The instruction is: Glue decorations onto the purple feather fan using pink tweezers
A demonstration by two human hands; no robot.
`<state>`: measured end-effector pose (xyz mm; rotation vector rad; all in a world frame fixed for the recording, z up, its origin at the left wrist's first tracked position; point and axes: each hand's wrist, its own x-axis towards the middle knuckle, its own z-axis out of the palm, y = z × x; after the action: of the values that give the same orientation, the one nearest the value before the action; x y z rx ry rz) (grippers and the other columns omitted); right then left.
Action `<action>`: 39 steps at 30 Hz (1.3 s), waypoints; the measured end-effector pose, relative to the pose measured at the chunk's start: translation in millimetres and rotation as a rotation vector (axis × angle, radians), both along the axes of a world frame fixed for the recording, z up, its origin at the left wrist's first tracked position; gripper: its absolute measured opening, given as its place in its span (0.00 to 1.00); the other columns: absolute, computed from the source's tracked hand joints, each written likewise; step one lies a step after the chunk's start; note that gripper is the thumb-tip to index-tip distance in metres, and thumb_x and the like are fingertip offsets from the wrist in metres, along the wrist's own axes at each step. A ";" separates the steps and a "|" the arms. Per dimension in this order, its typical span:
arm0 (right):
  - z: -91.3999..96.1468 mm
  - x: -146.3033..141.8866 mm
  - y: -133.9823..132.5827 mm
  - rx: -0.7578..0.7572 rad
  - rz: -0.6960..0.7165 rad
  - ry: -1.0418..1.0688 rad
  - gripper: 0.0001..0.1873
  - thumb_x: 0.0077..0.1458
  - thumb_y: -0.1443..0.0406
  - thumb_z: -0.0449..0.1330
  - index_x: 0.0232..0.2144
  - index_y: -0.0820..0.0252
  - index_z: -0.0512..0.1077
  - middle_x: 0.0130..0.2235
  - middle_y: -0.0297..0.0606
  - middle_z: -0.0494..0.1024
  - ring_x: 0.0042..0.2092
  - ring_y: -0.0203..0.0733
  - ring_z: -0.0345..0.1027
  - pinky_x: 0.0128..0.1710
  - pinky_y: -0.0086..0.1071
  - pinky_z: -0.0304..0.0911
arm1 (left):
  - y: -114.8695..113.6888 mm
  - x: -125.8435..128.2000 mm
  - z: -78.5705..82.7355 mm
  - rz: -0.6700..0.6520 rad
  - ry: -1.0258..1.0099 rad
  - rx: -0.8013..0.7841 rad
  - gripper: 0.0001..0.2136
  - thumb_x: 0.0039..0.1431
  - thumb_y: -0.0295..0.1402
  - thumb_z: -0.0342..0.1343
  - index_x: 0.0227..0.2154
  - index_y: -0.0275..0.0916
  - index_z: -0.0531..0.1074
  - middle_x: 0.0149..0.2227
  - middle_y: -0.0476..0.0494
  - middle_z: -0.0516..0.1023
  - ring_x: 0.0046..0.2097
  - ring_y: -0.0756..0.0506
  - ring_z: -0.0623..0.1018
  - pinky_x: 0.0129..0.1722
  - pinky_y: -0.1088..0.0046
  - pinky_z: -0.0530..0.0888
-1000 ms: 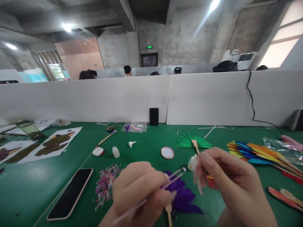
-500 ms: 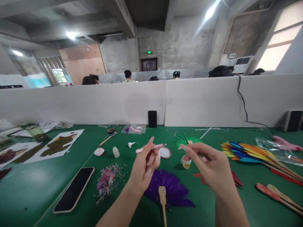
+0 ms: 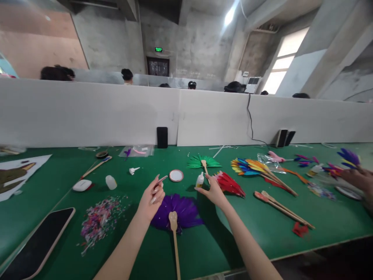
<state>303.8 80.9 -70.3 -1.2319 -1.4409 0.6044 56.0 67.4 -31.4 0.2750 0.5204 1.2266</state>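
Note:
My left hand (image 3: 153,194) is closed round a slim pink pen-like tool (image 3: 161,179), its tip toward the right. My right hand (image 3: 214,190) reaches to a small white glue bottle (image 3: 200,179) with a pointed top, upright on the table. Thumb and fingers are apart beside the bottle; whether they touch it I cannot tell. Below my hands lies a purple feather fan (image 3: 182,212) with a wooden handle (image 3: 175,245). A round white lid or dish (image 3: 176,175) with a reddish rim sits between my hands. Behind the bottle is a green feather fan (image 3: 198,161).
Red feathers (image 3: 230,184) and multicoloured feather fans (image 3: 256,169) lie right, with wooden sticks (image 3: 282,208). Left are loose sequins (image 3: 100,219), a phone (image 3: 39,243) and another small bottle (image 3: 111,182). A white partition (image 3: 131,112) stands behind; another person's hand (image 3: 357,181) works far right.
The view has swung right. My right hand has gone from a raised pinch above the bottle to spread fingers beside it. My left hand keeps the pink tool.

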 end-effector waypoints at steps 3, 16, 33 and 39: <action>0.5 -13.7 4.7 -0.019 -0.008 -0.076 0.14 0.46 0.55 0.66 0.32 0.56 0.73 0.44 0.41 0.76 0.51 0.53 0.67 0.52 0.51 0.60 | 4.3 -7.0 -6.5 0.038 -0.029 -0.006 0.17 0.66 0.32 0.46 0.21 0.32 0.65 0.12 0.58 0.57 0.10 0.60 0.55 0.11 0.83 0.52; 90.5 -57.1 37.0 -0.092 0.243 -0.068 0.24 0.54 0.47 0.53 0.38 0.61 0.72 0.27 0.36 0.72 0.28 0.41 0.67 0.28 0.36 0.68 | -2.6 -2.9 -9.3 0.094 -0.186 0.017 0.18 0.66 0.31 0.46 0.20 0.31 0.65 0.13 0.59 0.53 0.10 0.61 0.53 0.11 0.83 0.53; 125.6 -58.1 28.8 -0.116 0.211 0.264 0.19 0.45 0.52 0.65 0.35 0.56 0.67 0.19 0.25 0.63 0.15 0.28 0.52 0.12 0.24 0.45 | 2.8 15.2 -25.9 0.008 -0.239 -0.065 0.19 0.67 0.31 0.44 0.20 0.32 0.64 0.14 0.59 0.52 0.11 0.60 0.50 0.13 0.82 0.54; 127.3 -63.8 29.1 -0.060 0.160 0.283 0.19 0.38 0.58 0.70 0.32 0.55 0.69 0.21 0.26 0.66 0.17 0.27 0.49 0.14 0.25 0.43 | 3.6 16.6 -26.2 -0.016 -0.243 -0.077 0.19 0.68 0.32 0.42 0.21 0.33 0.63 0.14 0.59 0.53 0.11 0.60 0.49 0.14 0.81 0.53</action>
<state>240.0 110.0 57.0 -1.0357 -1.2957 0.8995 72.6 71.0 -57.5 0.0631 0.3527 1.2027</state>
